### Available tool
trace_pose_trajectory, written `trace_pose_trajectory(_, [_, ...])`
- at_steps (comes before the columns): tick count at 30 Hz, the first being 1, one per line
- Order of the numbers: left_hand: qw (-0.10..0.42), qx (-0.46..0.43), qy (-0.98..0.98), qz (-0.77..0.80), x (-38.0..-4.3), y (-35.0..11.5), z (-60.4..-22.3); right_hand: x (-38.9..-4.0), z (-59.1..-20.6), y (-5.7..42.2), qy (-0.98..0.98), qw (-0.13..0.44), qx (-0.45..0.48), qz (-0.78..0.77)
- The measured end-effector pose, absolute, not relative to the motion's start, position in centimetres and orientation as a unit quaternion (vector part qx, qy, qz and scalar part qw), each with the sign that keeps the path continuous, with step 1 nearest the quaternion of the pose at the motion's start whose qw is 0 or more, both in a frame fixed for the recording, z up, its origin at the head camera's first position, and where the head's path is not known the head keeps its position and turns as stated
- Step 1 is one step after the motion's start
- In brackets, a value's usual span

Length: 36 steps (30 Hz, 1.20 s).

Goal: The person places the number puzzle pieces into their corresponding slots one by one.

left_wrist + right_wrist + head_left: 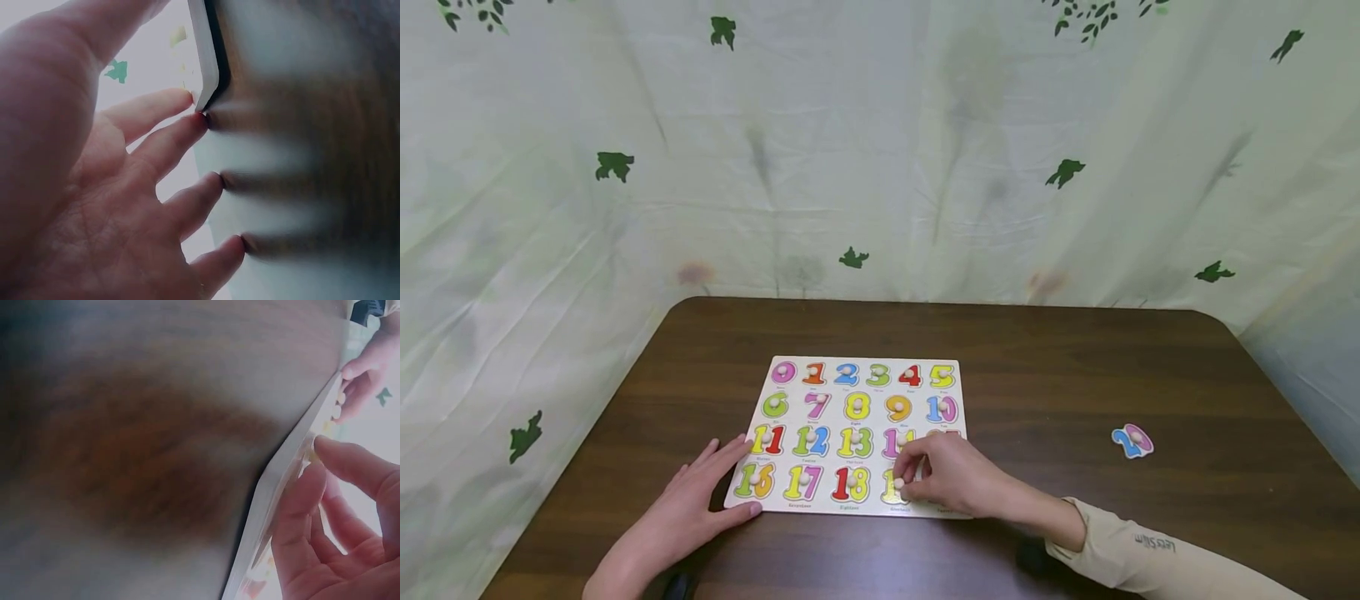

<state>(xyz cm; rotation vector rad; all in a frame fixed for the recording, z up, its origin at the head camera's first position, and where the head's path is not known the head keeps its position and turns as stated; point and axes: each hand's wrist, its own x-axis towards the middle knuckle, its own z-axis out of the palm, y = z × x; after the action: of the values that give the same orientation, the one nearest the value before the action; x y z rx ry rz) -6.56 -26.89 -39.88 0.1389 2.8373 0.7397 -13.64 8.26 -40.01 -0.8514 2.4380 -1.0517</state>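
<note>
A white number puzzle board lies on the table, with colourful number pieces bearing round knobs. My left hand spreads around its left side, fingers extended and touching the edge. In the left wrist view two fingertips meet the board's corner; the other fingers reach the table. Over the lower right of the board, my right hand pinches the knob of the yellow nineteen piece between thumb and index finger. That hand covers part of the nineteen and the slots at the right end of the lower rows.
A blue and pink twenty piece lies on the brown table to the right of the board. Behind the table hangs a pale curtain with green leaf prints. Dark objects partly show near the table's front edge.
</note>
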Motion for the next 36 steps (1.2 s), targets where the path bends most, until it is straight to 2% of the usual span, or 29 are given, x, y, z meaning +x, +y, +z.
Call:
trace_pose_trajectory(5, [0.113,0.042,0.96,0.251,-6.6,-26.8,-39.6,-13.5,-39.6,9.0,0.859,0.171,-0.29,-0.386])
trace_pose_trajectory(12, [0.115,0.042,0.961,0.249,-6.7,-26.6,-39.4,-13.6,-38.7,11.3,0.835,0.197,-0.244,-0.452])
trace_pose_trajectory(22, [0.132,0.034,0.96,0.244,-6.7,-26.3,-39.2,-13.6,-37.8,15.6,0.815,0.181,-0.222,-0.504])
trace_pose_trajectory(36, [0.139,0.024,0.964,0.226,-7.0,-26.4,-39.2,-13.2,-37.6,25.4,0.832,0.072,-0.152,-0.528])
